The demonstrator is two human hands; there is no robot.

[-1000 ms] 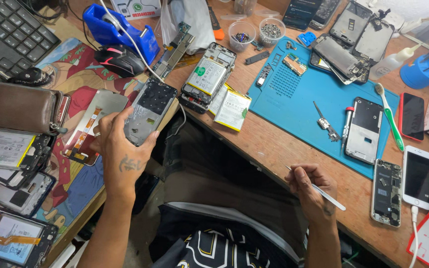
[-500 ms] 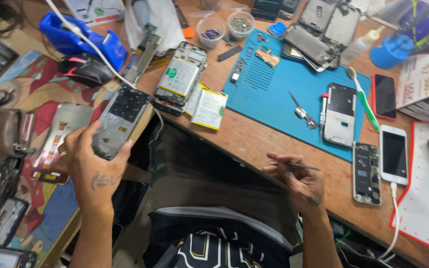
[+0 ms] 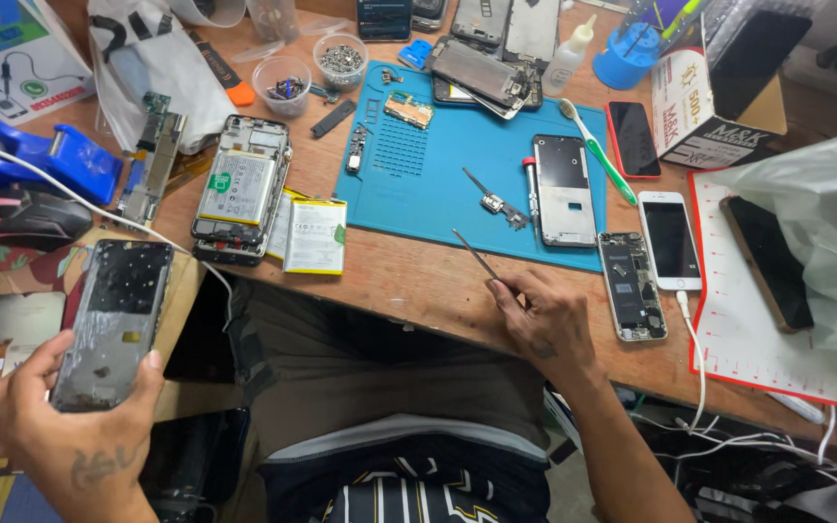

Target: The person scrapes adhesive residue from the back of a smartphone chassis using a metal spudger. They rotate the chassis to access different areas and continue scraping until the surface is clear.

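Within left grip [image 3: 70, 412]: phone frame [image 3: 113, 320].

Blue mat [image 3: 438, 184], green toothbrush [image 3: 598, 153], white phone [image 3: 670, 240], screw cups [image 3: 339, 60], black mouse [image 3: 26, 215].

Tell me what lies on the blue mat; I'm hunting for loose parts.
On the blue mat: a bare phone frame, a small circuit board, a flex connector part and a green toothbrush. Stacked phones cover its top edge.

The right hand [image 3: 544, 324] has moved up onto the tabletop [image 3: 418, 281], its tweezers [image 3: 477, 255] now pointing toward the blue mat [image 3: 438, 165]; the left hand [image 3: 75, 426] has lowered the phone frame [image 3: 113, 320].
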